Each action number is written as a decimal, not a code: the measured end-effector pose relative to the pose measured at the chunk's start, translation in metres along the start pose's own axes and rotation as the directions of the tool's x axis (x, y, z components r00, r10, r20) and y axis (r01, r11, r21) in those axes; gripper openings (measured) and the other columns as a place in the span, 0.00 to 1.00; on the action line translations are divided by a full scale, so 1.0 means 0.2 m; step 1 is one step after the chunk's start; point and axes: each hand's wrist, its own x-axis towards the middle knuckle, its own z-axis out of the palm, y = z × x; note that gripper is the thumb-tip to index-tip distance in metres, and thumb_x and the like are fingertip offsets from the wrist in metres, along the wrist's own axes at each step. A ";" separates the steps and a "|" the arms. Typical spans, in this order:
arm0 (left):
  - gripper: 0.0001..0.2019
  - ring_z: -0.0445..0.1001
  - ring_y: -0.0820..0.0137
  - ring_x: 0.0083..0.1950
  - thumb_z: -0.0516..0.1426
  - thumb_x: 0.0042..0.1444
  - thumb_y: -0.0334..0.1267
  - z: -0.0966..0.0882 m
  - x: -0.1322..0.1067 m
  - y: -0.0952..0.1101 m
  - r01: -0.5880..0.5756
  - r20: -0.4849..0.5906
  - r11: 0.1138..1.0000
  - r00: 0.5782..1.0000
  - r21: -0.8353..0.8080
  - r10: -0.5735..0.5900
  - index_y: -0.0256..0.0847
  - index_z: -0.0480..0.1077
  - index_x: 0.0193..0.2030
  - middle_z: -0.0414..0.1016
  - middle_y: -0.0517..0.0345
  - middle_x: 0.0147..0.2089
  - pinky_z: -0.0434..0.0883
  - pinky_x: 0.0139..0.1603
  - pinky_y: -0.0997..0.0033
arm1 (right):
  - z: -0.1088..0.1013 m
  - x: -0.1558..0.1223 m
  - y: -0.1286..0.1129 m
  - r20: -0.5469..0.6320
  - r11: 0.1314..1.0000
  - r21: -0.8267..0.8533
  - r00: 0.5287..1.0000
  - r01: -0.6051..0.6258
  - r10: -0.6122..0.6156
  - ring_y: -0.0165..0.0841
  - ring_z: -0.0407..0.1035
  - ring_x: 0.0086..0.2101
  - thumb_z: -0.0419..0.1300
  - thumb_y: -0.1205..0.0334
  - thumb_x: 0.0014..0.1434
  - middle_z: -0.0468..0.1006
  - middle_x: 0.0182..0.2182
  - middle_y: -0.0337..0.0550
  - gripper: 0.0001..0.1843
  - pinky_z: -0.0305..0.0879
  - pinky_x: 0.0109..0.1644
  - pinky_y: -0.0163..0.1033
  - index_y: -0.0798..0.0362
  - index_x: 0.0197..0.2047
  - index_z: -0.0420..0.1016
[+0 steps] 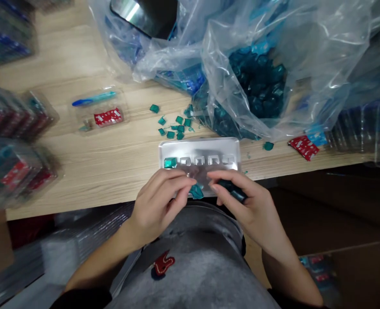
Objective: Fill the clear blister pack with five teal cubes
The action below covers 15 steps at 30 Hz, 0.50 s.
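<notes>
The person's left hand [160, 201] pinches a small teal translucent piece [196, 192] between thumb and fingertips, over the near edge of a shiny silver rectangular tray [199, 146]. Just to the right of that grip, the right hand [244, 197] curls around a dark, glossy, chunky object [233, 190]; I can't tell whether it is one piece or several. Directly beyond both hands, a row of five square forms crosses the tray, and a bright green block [169, 162] sits at the leftmost one. Past the tray, ahead of the left hand's grip, little teal cubes [170, 134] lie scattered on the pale wood-grain table [112, 171]. Ahead of the right hand, a clear plastic bag [215, 47] gapes around a heap of dark teal pieces [257, 86]. Off to that hand's right lies a red-and-white patterned packet [303, 148]; well left of the left hand, a clear plastic pack [85, 112] holds a blue pen-like stick [94, 98].
</notes>
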 end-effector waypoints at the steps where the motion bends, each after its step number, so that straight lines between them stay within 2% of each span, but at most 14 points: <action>1: 0.07 0.76 0.72 0.38 0.54 0.64 0.26 -0.01 -0.01 0.00 -0.015 0.009 1.000 1.000 0.007 0.015 0.41 0.69 0.45 0.76 0.58 0.38 0.75 0.39 0.72 | 0.00 -0.01 0.00 -0.020 0.999 -0.043 0.999 0.024 -0.025 0.29 0.73 0.30 0.61 0.61 0.64 0.80 0.39 0.38 0.07 0.71 0.39 0.36 0.47 0.45 0.77; 4: 0.03 0.76 0.71 0.36 0.55 0.65 0.31 -0.02 -0.04 0.00 -0.140 0.103 0.989 0.986 0.051 0.134 0.38 0.69 0.44 0.77 0.57 0.37 0.75 0.37 0.72 | -0.01 -0.02 0.01 0.002 0.988 -0.132 0.997 0.078 -0.079 0.31 0.75 0.40 0.59 0.63 0.65 0.79 0.39 0.39 0.06 0.70 0.45 0.36 0.48 0.44 0.75; 6: 0.05 0.76 0.69 0.37 0.56 0.65 0.34 0.00 -0.05 0.00 -0.217 0.143 0.967 0.970 0.134 0.198 0.34 0.70 0.44 0.78 0.54 0.37 0.75 0.38 0.70 | -0.01 -0.02 0.01 0.027 0.982 -0.160 0.995 0.102 -0.099 0.31 0.74 0.42 0.59 0.63 0.65 0.79 0.40 0.39 0.05 0.70 0.46 0.35 0.48 0.44 0.75; 9: 0.06 0.75 0.66 0.37 0.55 0.65 0.33 0.06 -0.05 0.01 -0.212 0.113 0.943 0.975 0.257 0.189 0.31 0.71 0.43 0.78 0.50 0.38 0.75 0.38 0.68 | 0.00 0.00 0.01 0.053 0.977 -0.186 0.994 0.103 -0.094 0.32 0.75 0.43 0.59 0.62 0.65 0.80 0.41 0.40 0.05 0.71 0.46 0.36 0.49 0.44 0.75; 11: 0.06 0.74 0.66 0.36 0.54 0.65 0.31 0.09 -0.04 0.01 -0.205 0.092 0.933 0.978 0.296 0.185 0.32 0.71 0.41 0.77 0.49 0.37 0.74 0.37 0.67 | 0.00 0.01 0.01 0.066 0.977 -0.194 0.994 0.094 -0.082 0.33 0.75 0.43 0.59 0.62 0.65 0.81 0.42 0.41 0.06 0.72 0.47 0.38 0.49 0.45 0.76; 13: 0.05 0.73 0.67 0.36 0.53 0.65 0.30 0.09 -0.03 0.01 -0.199 0.077 0.940 0.980 0.276 0.185 0.34 0.70 0.40 0.77 0.50 0.37 0.75 0.36 0.67 | 0.01 0.01 -0.01 0.061 0.982 -0.167 0.995 0.083 -0.074 0.34 0.76 0.44 0.59 0.64 0.64 0.81 0.43 0.42 0.08 0.72 0.49 0.39 0.48 0.46 0.77; 15: 0.04 0.74 0.68 0.37 0.53 0.65 0.29 0.07 -0.04 0.00 -0.176 0.017 0.968 0.984 0.178 0.176 0.35 0.70 0.41 0.77 0.51 0.38 0.75 0.37 0.68 | 0.01 0.01 -0.02 0.062 0.997 -0.059 0.997 0.040 -0.037 0.32 0.77 0.40 0.61 0.64 0.62 0.82 0.42 0.40 0.10 0.74 0.47 0.38 0.47 0.47 0.78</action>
